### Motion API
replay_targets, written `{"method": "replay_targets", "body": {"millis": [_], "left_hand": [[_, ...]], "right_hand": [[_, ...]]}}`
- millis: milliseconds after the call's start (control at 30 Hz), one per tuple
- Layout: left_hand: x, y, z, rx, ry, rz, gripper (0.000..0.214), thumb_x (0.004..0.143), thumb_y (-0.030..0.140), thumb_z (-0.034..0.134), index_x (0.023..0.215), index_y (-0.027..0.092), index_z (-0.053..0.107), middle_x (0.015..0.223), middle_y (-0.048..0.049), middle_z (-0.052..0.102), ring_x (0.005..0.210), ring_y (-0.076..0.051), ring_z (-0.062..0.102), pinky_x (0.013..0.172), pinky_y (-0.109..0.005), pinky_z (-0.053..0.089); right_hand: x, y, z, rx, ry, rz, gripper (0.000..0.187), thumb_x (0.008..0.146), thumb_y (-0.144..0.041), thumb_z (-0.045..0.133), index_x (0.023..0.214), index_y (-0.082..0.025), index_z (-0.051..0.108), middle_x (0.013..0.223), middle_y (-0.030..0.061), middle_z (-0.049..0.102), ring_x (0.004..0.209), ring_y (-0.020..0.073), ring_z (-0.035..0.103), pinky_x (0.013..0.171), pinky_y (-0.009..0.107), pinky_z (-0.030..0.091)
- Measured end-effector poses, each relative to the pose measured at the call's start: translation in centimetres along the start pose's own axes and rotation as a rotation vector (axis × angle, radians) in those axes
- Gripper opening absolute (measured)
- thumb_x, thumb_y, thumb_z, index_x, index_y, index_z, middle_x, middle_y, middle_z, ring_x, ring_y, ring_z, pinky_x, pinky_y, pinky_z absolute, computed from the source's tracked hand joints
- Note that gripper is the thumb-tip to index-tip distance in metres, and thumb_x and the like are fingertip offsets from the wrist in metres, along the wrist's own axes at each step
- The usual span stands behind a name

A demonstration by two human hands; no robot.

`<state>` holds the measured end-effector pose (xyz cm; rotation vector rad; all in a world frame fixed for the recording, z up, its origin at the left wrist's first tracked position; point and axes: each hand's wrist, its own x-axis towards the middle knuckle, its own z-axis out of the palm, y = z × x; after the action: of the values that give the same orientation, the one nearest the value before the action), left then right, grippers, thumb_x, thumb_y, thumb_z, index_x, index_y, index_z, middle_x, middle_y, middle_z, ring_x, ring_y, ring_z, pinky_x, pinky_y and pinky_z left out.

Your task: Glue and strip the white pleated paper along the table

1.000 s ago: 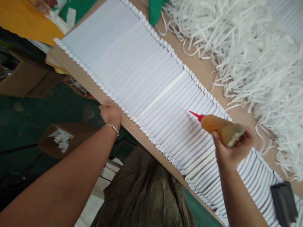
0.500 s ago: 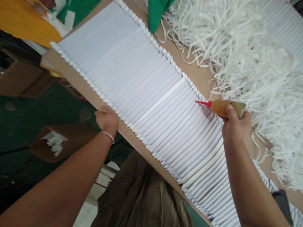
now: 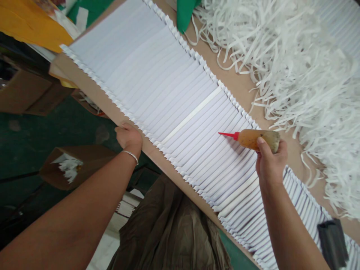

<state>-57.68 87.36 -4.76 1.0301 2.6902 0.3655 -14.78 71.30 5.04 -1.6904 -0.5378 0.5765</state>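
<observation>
Green floor (image 3: 22,131) is spreading left of the left fingers (image 3: 123,133) | cardboard boxes (image 3: 30,90) are sitting there | brown tabletop (image 3: 242,87) is extending beyond the right fingers (image 3: 282,147) | soft light is reaching it

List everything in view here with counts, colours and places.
Work table: one, brown, centre
Overlapping sheets: many, white, on the table
Bottle: one, amber and red, over the sheets
Shredded strips: many, white, upper right
Block: one, black, lower right
Pointed piece: one, green, top centre
Sheeting: one, orange-yellow, upper left
Cardboard boxes: at least three, brown, left
Floor: one, green, left
Bracelet: one, silvery, left wrist
Garment: one, olive, bottom centre
Left hand: one, bare, table's near edge
Right hand: one, bare, holding the bottle
</observation>
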Motion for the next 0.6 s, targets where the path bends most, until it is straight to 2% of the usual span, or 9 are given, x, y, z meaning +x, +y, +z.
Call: {"method": "replay_targets", "body": {"millis": [133,300,467,600], "left_hand": [[-0.5,0.5,-0.4,-0.015,-0.005,0.000,0.039,0.110,0.030,0.024,0.110,0.003,0.052,0.118,-0.0310,0.065,0.116,-0.032,0.066,0.095,-0.043,0.050],[-0.8,0.6,-0.6,-0.042,-0.014,-0.010,0.040,0.110,0.031,0.024,0.111,0.002,0.052,0.119,-0.0314,0.065,0.114,-0.032,0.067,0.094,-0.043,0.049],[-0.9,0.6,-0.8,-0.068,-0.023,-0.012,0.043,0.110,0.033,0.026,0.113,0.000,0.053,0.119,-0.0324,0.066,0.114,-0.034,0.066,0.093,-0.044,0.048],[-1.0,0.6,-0.8,-0.084,-0.034,-0.016,0.044,0.110,0.034,0.026,0.115,-0.001,0.054,0.121,-0.0321,0.065,0.114,-0.032,0.067,0.093,-0.041,0.049]], "right_hand": [[-3.7,0.1,0.0,-0.063,-0.007,0.031,0.055,0.066,-0.044,0.086,0.105,-0.021,0.054,0.090,-0.0045,0.059,0.077,0.0102,0.057,0.077,0.029,0.053],[-8.4,0.3,0.0,-0.185,-0.081,0.058,0.061,0.066,-0.047,0.086,0.113,-0.023,0.055,0.093,-0.0032,0.060,0.078,0.0120,0.057,0.073,0.028,0.050],[-12.4,0.3,0.0,-0.323,-0.181,0.074,0.065,0.065,-0.048,0.087,0.117,-0.022,0.057,0.100,-0.0001,0.061,0.085,0.0158,0.058,0.076,0.032,0.050],[-14.8,0.6,0.1,-0.373,-0.249,0.027,0.066,0.067,-0.048,0.086,0.120,-0.023,0.056,0.108,0.0027,0.060,0.095,0.0202,0.059,0.084,0.038,0.051]]}}
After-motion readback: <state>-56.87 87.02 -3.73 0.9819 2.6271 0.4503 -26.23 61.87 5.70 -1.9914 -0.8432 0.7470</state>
